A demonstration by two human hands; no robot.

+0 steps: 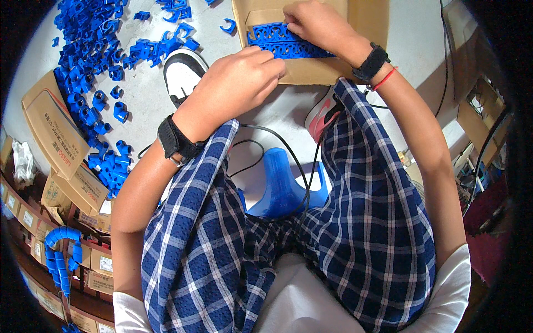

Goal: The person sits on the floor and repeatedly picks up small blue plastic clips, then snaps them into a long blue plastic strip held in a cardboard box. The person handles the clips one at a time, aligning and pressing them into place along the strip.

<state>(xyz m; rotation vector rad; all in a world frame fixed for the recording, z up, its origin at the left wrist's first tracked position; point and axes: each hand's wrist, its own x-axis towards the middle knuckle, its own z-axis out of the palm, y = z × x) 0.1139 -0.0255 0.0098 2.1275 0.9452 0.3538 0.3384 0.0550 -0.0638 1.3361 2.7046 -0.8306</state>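
An open cardboard box lies in front of my feet, with rows of blue plastic pipe clips set side by side inside it. My right hand is over the box, fingers curled down at the far edge of the rows. Whether a clip is between those fingertips cannot be seen. At the box's near left corner is my left hand, closed, its knuckles beside the left end of the near row. The back of that hand hides its fingertips and anything in them.
Loose blue clips cover the floor at the far left. A blue plastic stool stands between my legs, with a black cable over it. Flattened cardboard and shelved boxes are at the left.
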